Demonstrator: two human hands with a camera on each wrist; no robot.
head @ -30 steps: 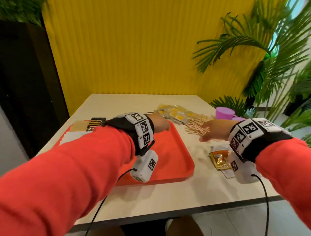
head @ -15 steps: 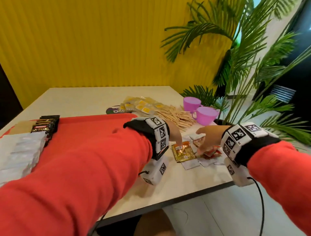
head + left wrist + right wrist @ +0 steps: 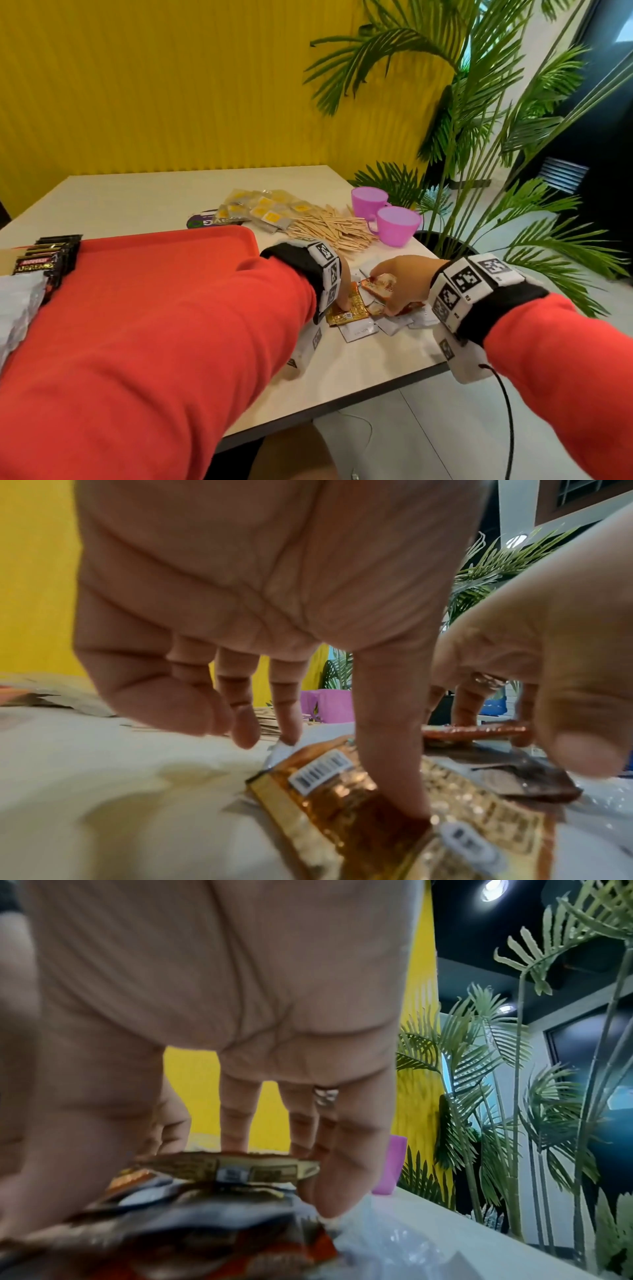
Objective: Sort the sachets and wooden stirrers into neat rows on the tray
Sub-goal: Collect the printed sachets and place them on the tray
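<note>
A gold sachet (image 3: 354,308) lies on the table just right of the red tray (image 3: 178,260). My left hand (image 3: 343,301) is over it, and the index finger (image 3: 390,764) presses down on the gold sachet (image 3: 335,791) while the thumb stays off it. My right hand (image 3: 390,298) pinches an orange sachet (image 3: 380,286) between fingers and thumb, lifted slightly above a heap of white sachets (image 3: 359,330). In the right wrist view that orange sachet (image 3: 232,1167) shows edge-on. Wooden stirrers (image 3: 329,229) and yellow sachets (image 3: 267,209) lie further back.
Black sachets (image 3: 48,260) stand in a row on the tray's left side, with white sachets (image 3: 17,305) beside them. Two pink cups (image 3: 397,224) sit at the table's right edge, close to a palm plant (image 3: 479,144). The table's front edge (image 3: 376,390) is near my wrists.
My view has swung to the right. The left hand left the tray and came down on the gold sachet. The right hand drew back from the stirrers and took an orange sachet.
</note>
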